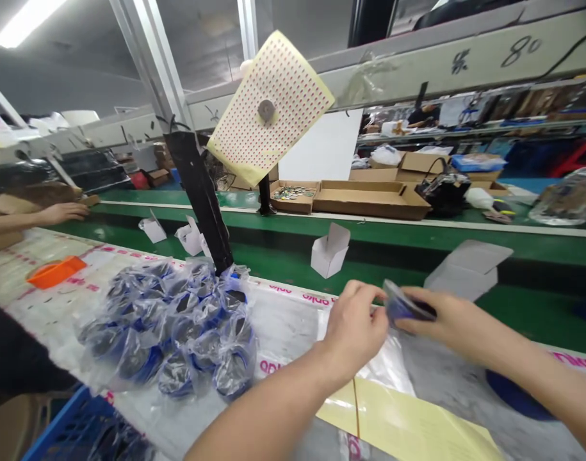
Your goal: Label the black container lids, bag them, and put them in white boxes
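In front of me my right hand (437, 314) is closed around a blue round piece (399, 304) with a grey rim, held tilted above the table. My left hand (357, 326) is pinched beside the piece's left edge. Whatever its fingertips hold is too small or blurred to name. Below the hands lie a clear plastic bag (389, 368) and yellow sheets (403, 419). Partly hidden under my right forearm is a dark blue round thing (518, 394). To the left, several blue round pieces in clear bags (177, 326) sit in a cluster.
Beyond the table runs a green conveyor (273, 246) carrying open white boxes (330, 251). A dark post (196, 192) rises behind the bagged pieces, with a dotted yellow sheet (283, 83) hanging nearby. At far left are another person's hand (65, 212) and an orange ring (56, 272).
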`<action>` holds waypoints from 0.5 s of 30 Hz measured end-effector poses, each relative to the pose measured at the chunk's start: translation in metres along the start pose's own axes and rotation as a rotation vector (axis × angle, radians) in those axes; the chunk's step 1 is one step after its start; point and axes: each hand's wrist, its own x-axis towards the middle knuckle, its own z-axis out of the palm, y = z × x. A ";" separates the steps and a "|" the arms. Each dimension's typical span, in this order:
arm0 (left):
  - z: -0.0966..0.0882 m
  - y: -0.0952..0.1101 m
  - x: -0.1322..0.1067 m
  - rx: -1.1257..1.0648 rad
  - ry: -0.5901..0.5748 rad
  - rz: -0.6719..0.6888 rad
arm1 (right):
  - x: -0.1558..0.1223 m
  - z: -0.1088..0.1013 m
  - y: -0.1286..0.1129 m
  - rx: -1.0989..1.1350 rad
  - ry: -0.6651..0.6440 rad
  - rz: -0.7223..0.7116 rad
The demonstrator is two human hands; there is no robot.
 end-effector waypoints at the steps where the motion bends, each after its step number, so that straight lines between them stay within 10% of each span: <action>1: -0.003 -0.006 -0.006 0.029 -0.012 -0.026 | 0.011 -0.007 -0.013 -0.019 0.047 -0.045; 8: -0.006 -0.040 -0.032 0.194 -0.147 -0.082 | 0.097 -0.003 -0.119 -0.349 0.297 -0.225; 15: -0.012 -0.037 -0.030 0.224 -0.244 -0.083 | 0.113 0.047 -0.113 -0.588 0.223 -0.165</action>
